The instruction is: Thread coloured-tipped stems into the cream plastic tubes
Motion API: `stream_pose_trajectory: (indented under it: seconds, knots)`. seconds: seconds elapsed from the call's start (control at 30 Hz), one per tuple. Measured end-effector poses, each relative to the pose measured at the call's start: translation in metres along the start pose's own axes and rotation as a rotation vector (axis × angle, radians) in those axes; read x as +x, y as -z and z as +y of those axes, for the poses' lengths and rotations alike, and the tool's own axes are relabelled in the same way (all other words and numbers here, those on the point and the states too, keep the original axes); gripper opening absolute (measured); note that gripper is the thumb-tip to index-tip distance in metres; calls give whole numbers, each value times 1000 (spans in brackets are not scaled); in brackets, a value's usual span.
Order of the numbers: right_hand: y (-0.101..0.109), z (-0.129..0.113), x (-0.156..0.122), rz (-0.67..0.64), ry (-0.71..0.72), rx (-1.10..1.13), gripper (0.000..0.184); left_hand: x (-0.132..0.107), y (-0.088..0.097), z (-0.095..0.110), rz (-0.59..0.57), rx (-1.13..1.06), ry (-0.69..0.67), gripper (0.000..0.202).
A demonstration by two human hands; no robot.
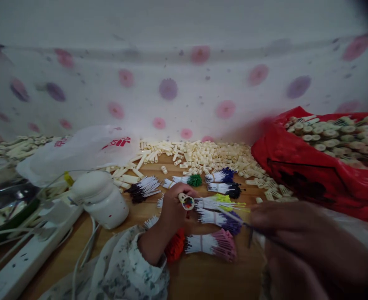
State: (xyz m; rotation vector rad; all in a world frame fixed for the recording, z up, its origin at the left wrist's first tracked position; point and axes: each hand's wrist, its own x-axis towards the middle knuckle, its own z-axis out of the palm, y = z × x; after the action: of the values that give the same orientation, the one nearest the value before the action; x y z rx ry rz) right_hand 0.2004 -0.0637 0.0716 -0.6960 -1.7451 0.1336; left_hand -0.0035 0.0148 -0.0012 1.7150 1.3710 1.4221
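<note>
My left hand (173, 208) is closed round a small cream tube (186, 201) whose open end shows coloured tips inside. My right hand (299, 241), blurred and close to the camera, pinches a thin white stick (234, 216) that points toward the tube. Around the hands lie bundles of white sticks with coloured tips: black (143, 189), green (190, 180), blue (221, 176), yellow (221, 202), purple (224, 220), pink (215, 245) and red-orange (176, 246).
A heap of cream tubes (202, 156) runs along the back of the wooden table (202, 279). A red bag (315, 171) of filled tubes sits at right. At left are a white plastic bag (83, 152), a white jar (101, 200) and a power strip (24, 258).
</note>
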Motion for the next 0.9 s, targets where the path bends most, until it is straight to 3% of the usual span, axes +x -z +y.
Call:
stream_pose_trajectory:
  seconds: [0.2, 0.43, 0.6, 0.9]
  knots:
    - [-10, 9, -3, -172, 179, -133, 44, 0, -2, 0, 26, 4, -49, 21]
    - [-25, -4, 9, -140, 198, -212, 25, -2, -3, 1, 5, -4, -35, 24]
    - [-38, -9, 12, -5, 164, -191, 26, -1, -3, -3, 18, 17, -134, 20]
    - [-47, 4, 2, 42, 64, -34, 27, 4, -3, -12, 69, 45, -270, 19]
